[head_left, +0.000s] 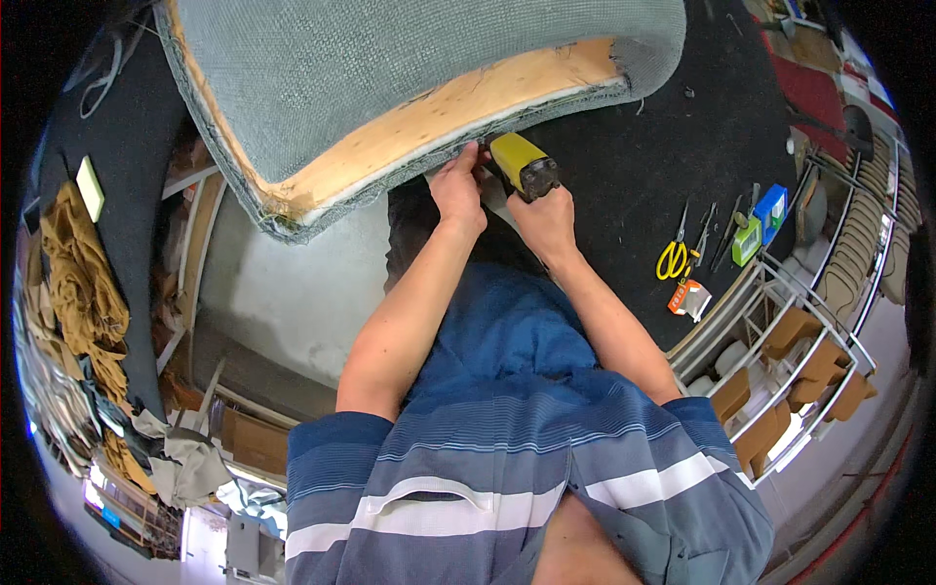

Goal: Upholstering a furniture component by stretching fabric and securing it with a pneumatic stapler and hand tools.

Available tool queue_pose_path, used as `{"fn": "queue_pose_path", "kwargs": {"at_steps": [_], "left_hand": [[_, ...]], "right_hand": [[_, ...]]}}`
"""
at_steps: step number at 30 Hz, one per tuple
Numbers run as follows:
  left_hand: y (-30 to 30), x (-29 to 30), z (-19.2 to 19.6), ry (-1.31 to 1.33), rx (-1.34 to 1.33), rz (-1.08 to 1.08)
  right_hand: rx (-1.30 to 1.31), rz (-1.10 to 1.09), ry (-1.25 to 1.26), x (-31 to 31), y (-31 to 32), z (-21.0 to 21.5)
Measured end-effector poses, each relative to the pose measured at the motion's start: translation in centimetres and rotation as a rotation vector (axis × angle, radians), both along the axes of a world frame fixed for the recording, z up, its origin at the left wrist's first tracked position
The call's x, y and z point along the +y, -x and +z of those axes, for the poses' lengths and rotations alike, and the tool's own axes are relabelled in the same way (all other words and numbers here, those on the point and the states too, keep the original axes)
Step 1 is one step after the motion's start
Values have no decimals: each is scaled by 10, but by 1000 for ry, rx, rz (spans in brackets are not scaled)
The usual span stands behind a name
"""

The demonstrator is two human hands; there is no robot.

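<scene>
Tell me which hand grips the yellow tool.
The right hand grips the yellow tool; the left hand is at the edge of the grey upholstered piece.

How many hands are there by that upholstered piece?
2: the left hand at the near edge of the grey upholstered piece, the right hand gripping what looks like a yellow-and-black staple gun. No others show.

A black-topped work surface [624, 253] spreads to the right, and another dark top [136, 283] runs along the left, pale wooden framing [200, 229] at its inner edge. Between them shows light grey floor [292, 302]. A white metal rack [780, 414] stands near right. At near left a bright patch [205, 536] glows, window or doorway unclear.
</scene>
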State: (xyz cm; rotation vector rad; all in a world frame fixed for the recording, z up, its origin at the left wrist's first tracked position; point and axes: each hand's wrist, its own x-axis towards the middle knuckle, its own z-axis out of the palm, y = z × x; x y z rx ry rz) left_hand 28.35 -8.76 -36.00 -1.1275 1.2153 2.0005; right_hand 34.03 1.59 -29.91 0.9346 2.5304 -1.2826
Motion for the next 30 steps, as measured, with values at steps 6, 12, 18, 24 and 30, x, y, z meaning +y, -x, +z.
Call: {"fn": "queue_pose_path", "kwargs": {"at_steps": [6,12,18,24,30], "left_hand": [[-1,-6,3,5,-20,53],[-3,-11,2,7,0,37],[-3,-11,2,6,-6,28],[0,-18,5,20,-11,67],[19,-44,32,356,254,-725]], "right_hand": [[7,19,66,4,-3,-1],[-55,69,81,5,-1,-2],[91,73,86,-1,-4,-5],[-34,42,42,-2,-4,-4],[-69,38,109,14,-5,-17]]}}
